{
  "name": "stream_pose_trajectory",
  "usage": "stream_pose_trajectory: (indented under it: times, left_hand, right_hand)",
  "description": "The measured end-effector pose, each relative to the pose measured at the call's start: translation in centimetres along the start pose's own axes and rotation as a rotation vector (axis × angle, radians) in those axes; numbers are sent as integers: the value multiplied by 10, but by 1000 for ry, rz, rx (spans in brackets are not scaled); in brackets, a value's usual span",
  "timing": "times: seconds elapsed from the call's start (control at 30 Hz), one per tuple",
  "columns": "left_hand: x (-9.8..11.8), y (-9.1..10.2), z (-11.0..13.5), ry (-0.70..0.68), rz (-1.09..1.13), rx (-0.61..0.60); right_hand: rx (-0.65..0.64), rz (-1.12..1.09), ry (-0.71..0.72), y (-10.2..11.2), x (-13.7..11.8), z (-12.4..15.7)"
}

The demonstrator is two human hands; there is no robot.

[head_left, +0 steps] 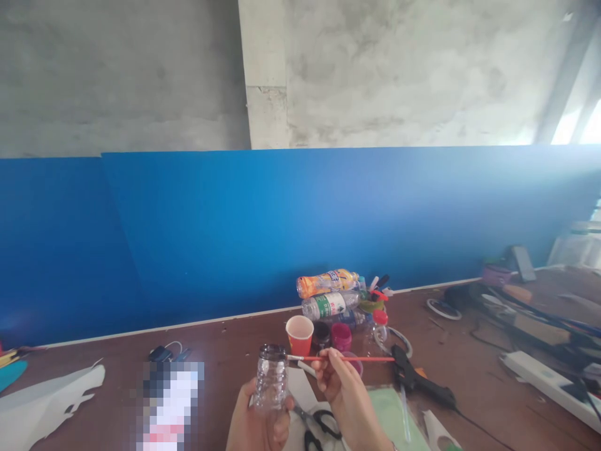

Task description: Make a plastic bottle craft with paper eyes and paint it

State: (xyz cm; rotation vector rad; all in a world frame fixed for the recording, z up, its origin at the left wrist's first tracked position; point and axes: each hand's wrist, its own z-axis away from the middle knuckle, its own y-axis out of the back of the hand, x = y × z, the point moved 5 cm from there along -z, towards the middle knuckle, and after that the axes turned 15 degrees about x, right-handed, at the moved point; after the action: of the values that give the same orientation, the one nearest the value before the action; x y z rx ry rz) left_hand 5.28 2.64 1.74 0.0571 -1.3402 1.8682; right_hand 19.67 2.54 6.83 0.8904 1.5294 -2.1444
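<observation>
My left hand [260, 416] is wrapped round a clear plastic bottle piece [271, 385], held upright with a black band around its upper end. My right hand [342, 388] pinches a thin red paintbrush [369, 359] between thumb and fingers. The brush lies level, and its tip is at the dark rim of the bottle piece; I cannot tell whether they touch. Below my hands, black-handled scissors [323, 423] rest on white paper. Just behind stand a red paper cup [299, 338], a dark paint jar [322, 336] and a magenta paint jar [341, 337].
Several plastic bottles [331, 305] lie stacked by the blue partition [211, 232]. A black glue gun [422, 382] with its cord is at the right, near a white power strip [549, 385]. Cut white paper [51, 401] lies at the left, near a blurred-out bright object [171, 407].
</observation>
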Motion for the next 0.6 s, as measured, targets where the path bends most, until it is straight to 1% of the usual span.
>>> stream_pose_trajectory:
  times: [0.13, 0.27, 0.33, 0.4, 0.5, 0.53, 0.6]
  left_hand:
    - [0, 0, 1, 13, -20, -15]
    - [4, -5, 7, -13, 23, -4]
    - [7, -6, 8, -52, 41, 38]
    - [7, -3, 7, -72, 28, 118]
    - [6, 2, 3, -107, 5, 219]
    - [6, 3, 2, -121, -1, 230]
    - [5, 3, 0, -158, -15, 207]
  right_hand:
    - [14, 0, 13, 1, -1, -1]
    - [122, 1, 81, 14, -6, -10]
    - [151, -7, 116, 19, -9, -13]
    - [134, -11, 129, 19, -10, -14]
    - [76, 12, 114, 12, -9, -9]
    - [60, 21, 108, 10, -8, -7]
    - [38, 28, 107, 6, -6, -4]
